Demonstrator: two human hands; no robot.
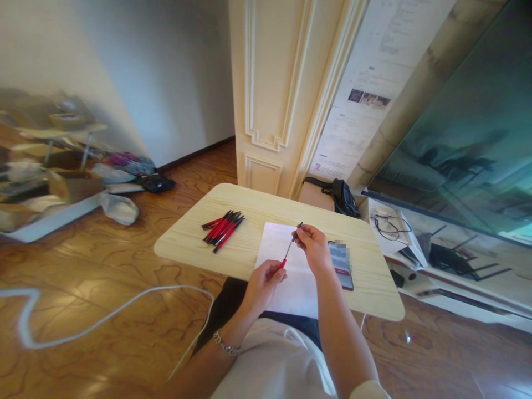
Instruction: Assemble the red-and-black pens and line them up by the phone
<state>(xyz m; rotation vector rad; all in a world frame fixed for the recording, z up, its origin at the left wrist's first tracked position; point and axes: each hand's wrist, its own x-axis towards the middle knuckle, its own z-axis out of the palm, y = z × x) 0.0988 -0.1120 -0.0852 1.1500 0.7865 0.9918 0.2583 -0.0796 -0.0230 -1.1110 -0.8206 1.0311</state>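
Above the white paper, both hands are at one slim, pen-like stick. My left hand is closed round its red barrel, with the barrel's end poking out past the fingertips. Between the hands runs a thin, shiny shaft. It leads up to a black end piece, pinched by the fingers of my right hand. Whether the shaft is joined to the barrel is too small to tell. A pile of similar red-and-black sticks lies to the left on the table.
A phone lies right of the paper on the light wooden table. Behind the table is a black bag. A white cable crosses at the left. Boxes and bags crowd the floor at far left; a large screen stands right.
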